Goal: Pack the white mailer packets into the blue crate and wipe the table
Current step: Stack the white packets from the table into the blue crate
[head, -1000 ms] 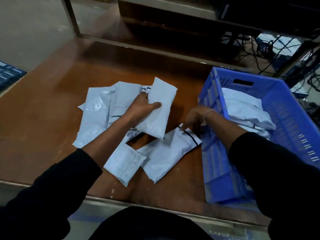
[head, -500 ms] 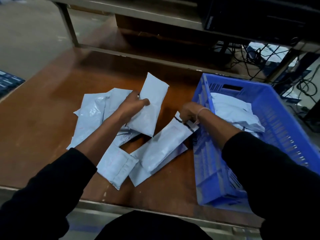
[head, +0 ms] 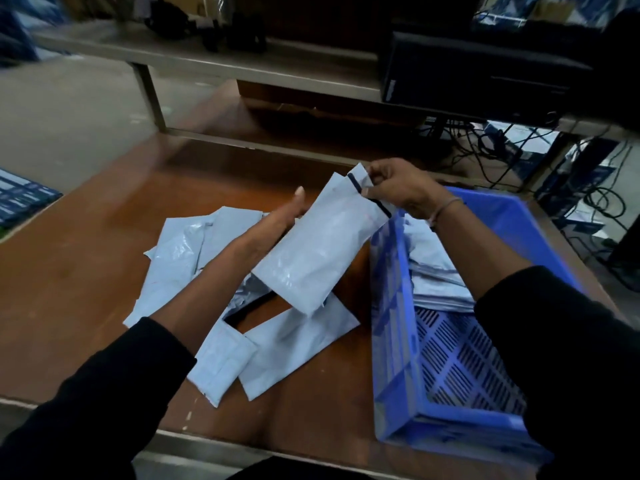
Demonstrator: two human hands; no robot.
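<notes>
Right now the right hand (head: 403,188) pinches the top flap of a white mailer packet (head: 317,251), fingers closed on it, lifting it off the table (head: 79,271). Left hand (head: 277,221) is flat and open against the packet's far side, steadying, not gripping. The packet hangs tilted, its low end over the loose pile (head: 194,265) below the left wrist.

To do it well, IMO: swing the packet toward the right forearm, clear the near wall of the blue crate (head: 391,334), then lay it flat on the stack w/ the packets inside (head: 434,268) under the right wrist.

Several packets remain on the table, so wiping is a way off. No cloth visible. Cables (head: 485,147) and a shelf (head: 242,64) sit beyond both hands, not in the way.
</notes>
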